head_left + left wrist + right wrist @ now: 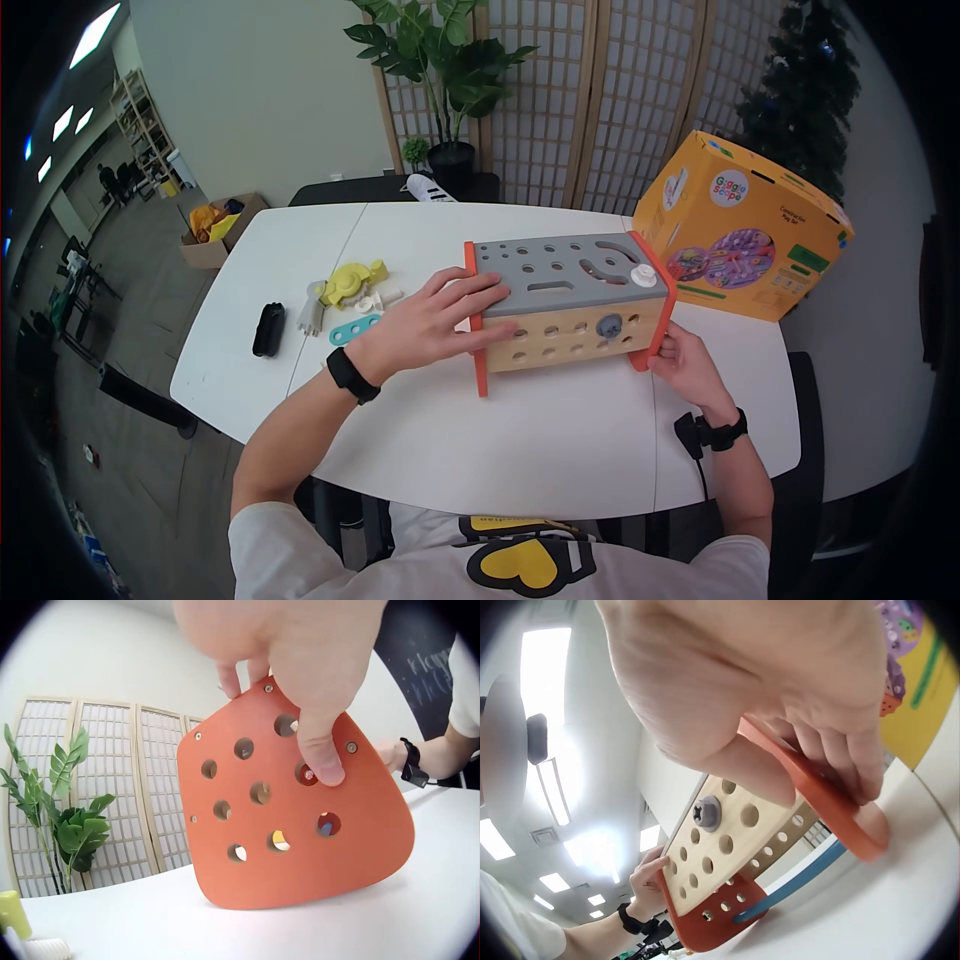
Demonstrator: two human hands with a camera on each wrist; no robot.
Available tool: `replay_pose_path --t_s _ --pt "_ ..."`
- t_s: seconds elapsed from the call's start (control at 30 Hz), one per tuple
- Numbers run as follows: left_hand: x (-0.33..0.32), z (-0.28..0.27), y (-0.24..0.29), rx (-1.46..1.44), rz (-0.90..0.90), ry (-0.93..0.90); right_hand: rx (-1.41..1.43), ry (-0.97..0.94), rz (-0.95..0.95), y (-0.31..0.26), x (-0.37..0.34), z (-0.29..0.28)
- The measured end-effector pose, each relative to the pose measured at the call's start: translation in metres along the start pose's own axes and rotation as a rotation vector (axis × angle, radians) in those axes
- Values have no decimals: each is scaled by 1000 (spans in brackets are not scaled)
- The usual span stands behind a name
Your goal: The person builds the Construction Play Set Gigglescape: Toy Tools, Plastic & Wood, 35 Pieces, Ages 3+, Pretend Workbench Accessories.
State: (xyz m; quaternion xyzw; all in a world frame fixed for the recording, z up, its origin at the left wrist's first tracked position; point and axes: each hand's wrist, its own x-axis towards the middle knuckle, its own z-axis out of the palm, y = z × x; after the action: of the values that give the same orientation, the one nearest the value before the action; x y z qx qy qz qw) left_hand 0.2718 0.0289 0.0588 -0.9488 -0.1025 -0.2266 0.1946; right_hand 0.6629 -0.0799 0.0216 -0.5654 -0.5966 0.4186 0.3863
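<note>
Left hand [435, 315] grips the left orange side panel [292, 810] up top, right hand [690, 368] grips the right orange side panel [817, 787] down low, so imo an uneven lift could tip that toy workbench [572, 305] on the white worktop [560, 440] and pinch the lower fingers [862, 765].

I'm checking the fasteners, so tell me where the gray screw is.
In the head view, the gray screw sits in the right half of the wooden panel, below the white knob.
</note>
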Motion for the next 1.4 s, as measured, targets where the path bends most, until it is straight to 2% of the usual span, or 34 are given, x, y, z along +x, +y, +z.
replay_pose_path --t_s 0.23,0.37,0.43,0.5,0.63,0.73,0.93,1.03,1.13,1.23,1.37,1.4 --pt "-1 -21 0 -390 -252 70 178 -25 -183 -11 6 -9" --pt "-7 -24 8 -744 -593 76 203 -4 -282 -27 8 -12" --pt "-14 -15 12 -837 -663 113 202 13 -340 -29 10 -12" --pt "-26 2 16 -1046 -769 136 203 0 -342 -34 10 -14" --pt "-29 0 31 -1439 -1047 97 195 -31 -371 -41 13 -15" --pt "-33 -1 37 -1649 -1152 125 254 -88 -327 -37 19 -14" --pt "-52 16 47 -1669 -1174 196 159 -88 -275 -45 29 -5" --pt "-60 23 57 -1656 -1200 219 -337 32 -378 -38 46 -6" --pt "-63 21 62 -1565 -1211 152 -443 5 -163 -54 59 -2" --pt "-67 16 65 -1576 -1181 86 -478 34 -126 -68 71 9" --pt "-69 9 73 -1344 -1161 -92 -521 64 -235 -68 96 25" --pt "-71 9 75 -1254 -1094 -92 -533 59 -270 -68 103 28"
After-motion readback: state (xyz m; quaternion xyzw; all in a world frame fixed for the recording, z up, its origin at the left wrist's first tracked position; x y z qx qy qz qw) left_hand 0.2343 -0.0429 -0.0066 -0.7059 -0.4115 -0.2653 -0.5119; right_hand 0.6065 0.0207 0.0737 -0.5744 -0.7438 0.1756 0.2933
